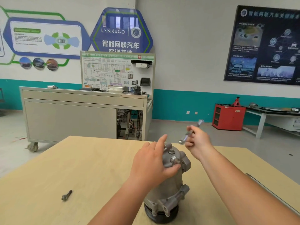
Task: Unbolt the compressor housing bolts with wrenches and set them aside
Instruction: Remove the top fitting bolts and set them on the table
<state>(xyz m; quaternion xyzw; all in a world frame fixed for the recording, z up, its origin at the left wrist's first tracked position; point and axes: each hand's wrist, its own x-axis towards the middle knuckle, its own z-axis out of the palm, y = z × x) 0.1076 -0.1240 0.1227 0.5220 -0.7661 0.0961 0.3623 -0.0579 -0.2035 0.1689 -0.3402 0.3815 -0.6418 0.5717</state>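
Compressor (170, 185) stands upright in the near middle of the pale wooden table (81, 168), its dark pulley end down and its grey housing cap up. The left hand (151, 161) clasps the top of the housing from the left side: the thumb presses against the near edge of the cap and the forefinger sticks out straight over it, while the other fingers are hidden behind the metal. Two seated bolts (173, 158) show on the cap just beside that thumb. The right hand (199, 143) is raised above and to the right of the cap, clear of it, its fingers pinching a long bolt (185, 138) that is tilted and blurred, head uppermost. A loose bolt (66, 195) lies on the table well to the left of the compressor. A thin metal bar (266, 190) lies along the table's right edge. Behind stand a grey wheeled cabinet (73, 114) and a red cabinet (228, 116).
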